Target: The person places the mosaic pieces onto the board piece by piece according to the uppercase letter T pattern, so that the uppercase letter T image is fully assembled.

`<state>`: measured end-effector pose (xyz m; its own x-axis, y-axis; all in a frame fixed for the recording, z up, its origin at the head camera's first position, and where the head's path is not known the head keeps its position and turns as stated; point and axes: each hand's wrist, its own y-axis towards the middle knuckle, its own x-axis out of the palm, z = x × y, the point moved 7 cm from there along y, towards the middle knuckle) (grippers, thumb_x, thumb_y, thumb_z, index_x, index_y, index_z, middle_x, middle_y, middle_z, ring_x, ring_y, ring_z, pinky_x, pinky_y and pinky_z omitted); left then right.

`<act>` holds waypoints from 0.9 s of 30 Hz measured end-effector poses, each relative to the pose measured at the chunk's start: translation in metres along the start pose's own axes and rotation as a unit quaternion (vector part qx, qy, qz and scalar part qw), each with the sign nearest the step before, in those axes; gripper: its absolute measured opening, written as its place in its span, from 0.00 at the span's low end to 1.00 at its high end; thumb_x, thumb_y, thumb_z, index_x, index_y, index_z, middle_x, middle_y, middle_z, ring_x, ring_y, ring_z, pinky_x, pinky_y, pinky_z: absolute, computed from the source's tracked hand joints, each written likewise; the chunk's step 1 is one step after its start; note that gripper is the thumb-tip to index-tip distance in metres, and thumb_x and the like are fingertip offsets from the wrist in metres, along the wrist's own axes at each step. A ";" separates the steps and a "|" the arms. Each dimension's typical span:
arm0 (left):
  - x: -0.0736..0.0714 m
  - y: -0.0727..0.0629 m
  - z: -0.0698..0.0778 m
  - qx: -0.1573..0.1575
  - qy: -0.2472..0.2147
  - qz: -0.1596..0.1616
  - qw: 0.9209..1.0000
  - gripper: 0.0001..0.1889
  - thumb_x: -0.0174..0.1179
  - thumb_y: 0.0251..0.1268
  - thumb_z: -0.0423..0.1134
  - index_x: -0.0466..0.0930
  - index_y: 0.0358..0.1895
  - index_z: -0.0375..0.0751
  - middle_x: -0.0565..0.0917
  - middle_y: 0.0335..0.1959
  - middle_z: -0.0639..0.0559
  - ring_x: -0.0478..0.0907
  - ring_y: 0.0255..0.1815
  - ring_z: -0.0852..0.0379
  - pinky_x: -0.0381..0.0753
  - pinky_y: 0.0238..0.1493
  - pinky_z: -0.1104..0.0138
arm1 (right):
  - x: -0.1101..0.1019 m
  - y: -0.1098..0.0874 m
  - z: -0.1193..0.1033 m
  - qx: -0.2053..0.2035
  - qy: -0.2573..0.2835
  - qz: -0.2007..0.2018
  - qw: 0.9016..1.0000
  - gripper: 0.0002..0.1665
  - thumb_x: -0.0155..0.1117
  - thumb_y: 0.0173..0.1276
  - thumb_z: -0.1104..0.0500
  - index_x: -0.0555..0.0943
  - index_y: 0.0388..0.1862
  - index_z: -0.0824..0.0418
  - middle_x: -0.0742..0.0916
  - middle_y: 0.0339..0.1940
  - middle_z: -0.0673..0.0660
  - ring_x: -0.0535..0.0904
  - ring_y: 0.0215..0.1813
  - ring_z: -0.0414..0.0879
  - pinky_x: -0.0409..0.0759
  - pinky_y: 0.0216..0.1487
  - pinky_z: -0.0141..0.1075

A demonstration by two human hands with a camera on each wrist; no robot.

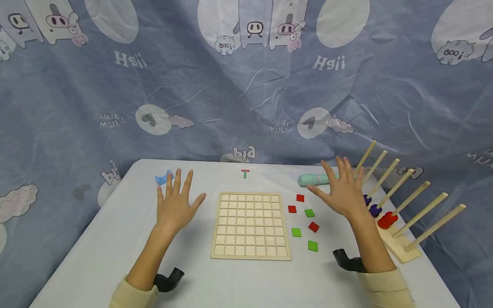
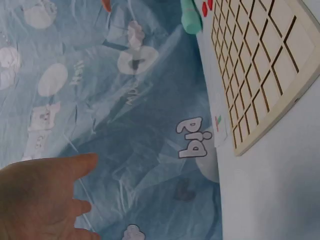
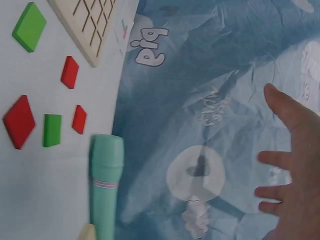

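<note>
Both hands are held up over the white table with fingers spread, holding nothing. My left hand (image 1: 174,209) is left of a wooden grid board (image 1: 251,226) with square cells that hold no tiles. My right hand (image 1: 344,194) hovers between a mint-green cylinder (image 1: 313,179), which it partly hides, and a wooden peg stand (image 1: 400,246). Right of the board lie three red tiles, one a red tile (image 1: 313,226), and three green tiles, one a green tile (image 1: 313,246). A small pattern card (image 1: 244,175) with a red and green T lies behind the board.
At the back left is a blue curved piece (image 1: 164,177). Tall pegs rise from the stand at the right, with red beads (image 1: 387,220) and dark blue beads (image 1: 375,210) low on some. A patterned blue cloth (image 1: 231,85) hangs behind the table.
</note>
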<state>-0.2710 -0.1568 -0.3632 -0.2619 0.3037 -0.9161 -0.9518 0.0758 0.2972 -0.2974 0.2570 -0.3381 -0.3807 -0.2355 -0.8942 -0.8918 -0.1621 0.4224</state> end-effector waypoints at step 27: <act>0.141 0.004 -0.026 -0.008 -0.351 -0.039 0.935 0.35 0.47 0.70 0.52 0.46 0.72 0.38 0.52 0.72 0.39 0.47 0.71 0.42 0.49 0.68 0.48 | 0.116 -0.008 0.051 0.089 0.233 0.071 0.966 0.20 0.67 0.59 0.50 0.82 0.48 0.58 0.63 0.08 0.48 0.54 0.11 0.40 0.55 0.10 0.34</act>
<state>-0.3156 -0.1385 -0.4988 -0.0277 0.8475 -0.5301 -0.9672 0.1113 0.2284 -0.3466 0.2796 -0.4525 -0.3875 -0.6549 -0.6488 -0.8826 0.0605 0.4661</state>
